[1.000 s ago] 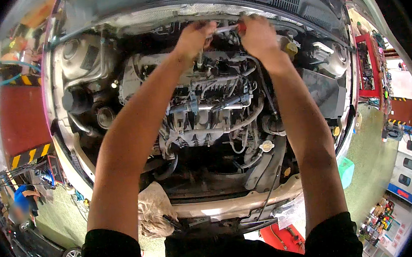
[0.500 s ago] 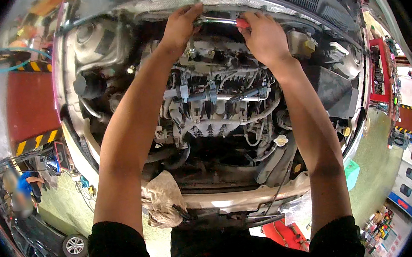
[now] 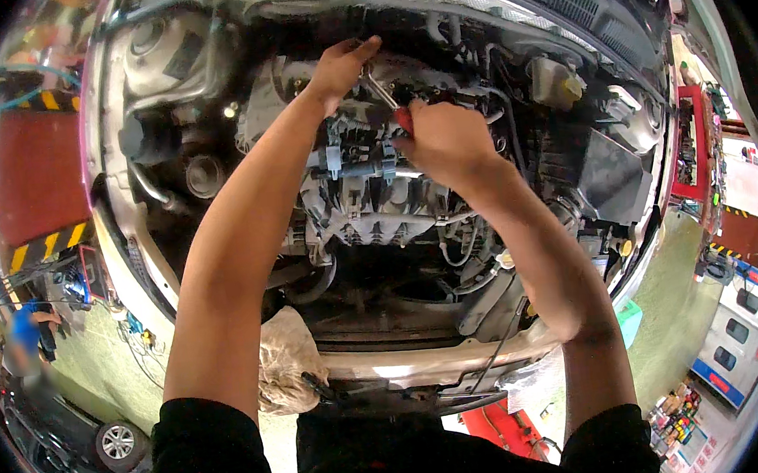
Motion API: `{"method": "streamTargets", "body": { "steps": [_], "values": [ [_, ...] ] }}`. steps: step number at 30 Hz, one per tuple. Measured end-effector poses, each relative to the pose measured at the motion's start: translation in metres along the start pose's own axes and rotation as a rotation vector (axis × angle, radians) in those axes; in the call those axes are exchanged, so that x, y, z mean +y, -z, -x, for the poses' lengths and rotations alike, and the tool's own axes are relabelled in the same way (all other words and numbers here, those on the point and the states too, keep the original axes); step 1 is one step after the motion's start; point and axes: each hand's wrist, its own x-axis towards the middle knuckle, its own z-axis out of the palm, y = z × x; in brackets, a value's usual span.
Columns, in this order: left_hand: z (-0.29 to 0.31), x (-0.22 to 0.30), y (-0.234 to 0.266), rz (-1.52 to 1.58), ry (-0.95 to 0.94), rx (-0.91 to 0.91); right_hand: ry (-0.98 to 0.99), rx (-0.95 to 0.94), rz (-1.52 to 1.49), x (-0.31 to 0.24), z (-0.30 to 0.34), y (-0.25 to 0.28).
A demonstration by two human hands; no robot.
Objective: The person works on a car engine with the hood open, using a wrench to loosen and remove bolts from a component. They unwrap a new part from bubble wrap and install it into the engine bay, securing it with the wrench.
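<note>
A ratchet wrench (image 3: 382, 90) with a chrome shaft and a red handle lies over the far part of the car engine (image 3: 369, 224). My right hand (image 3: 453, 140) is closed round its red handle. At the wrench's head, my left hand (image 3: 342, 76) has its fingers curled round, with the thumb side toward the far end; the fingertips are partly hidden. From the head, the handle slants toward me and to the right. What the head sits on is hidden under my left hand. Hoses, wiring and blue-grey connectors (image 3: 335, 161) lie nearer to me on the engine.
A crumpled beige cloth (image 3: 291, 361) lies on the front edge of the engine bay. A coolant reservoir (image 3: 555, 81) stands at the far right, with a black box (image 3: 613, 175) nearer. A red tray (image 3: 502, 428) is below the bumper. Another person (image 3: 27, 335) is at the left.
My right hand has swung the wrench handle toward me and leftward, from nearly level to slanting. My left hand has stayed at the wrench's head. The whole view has shifted slightly.
</note>
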Motion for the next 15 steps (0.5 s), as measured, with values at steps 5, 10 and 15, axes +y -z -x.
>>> {"method": "streamTargets", "body": {
  "steps": [5,10,15],
  "values": [
    [-0.009,-0.021,-0.004,-0.218,-0.292,0.095,0.075,-0.097,0.136,0.013,-0.020,-0.015],
    [-0.013,-0.026,-0.018,-0.098,-0.153,-0.074,0.004,0.097,0.303,0.102,-0.137,-0.020],
    [-0.055,-0.067,-0.018,-0.619,-0.545,0.262,0.076,0.225,0.432,0.108,-0.180,-0.068]
  ]
}}
